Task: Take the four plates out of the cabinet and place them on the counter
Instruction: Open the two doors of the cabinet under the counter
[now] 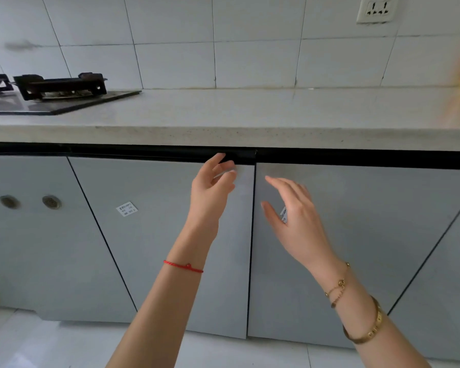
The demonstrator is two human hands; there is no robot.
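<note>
A person's left hand [213, 181] hooks its empty grip over the top edge of a closed pale blue-grey cabinet door [168, 235], the right hand [292, 211] spread alongside, plates unseen, presumably behind it.

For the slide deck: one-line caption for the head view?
Both hands, left hand and right hand, reach for the closed cabinet doors under the counter; no plates visible.

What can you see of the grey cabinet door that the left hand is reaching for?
The grey cabinet door is a flat, smooth, glossy panel, shut, under the pale speckled counter. A small white sticker sits on its face. The left hand hooks fingers at its top right corner, in the black recess.
</note>
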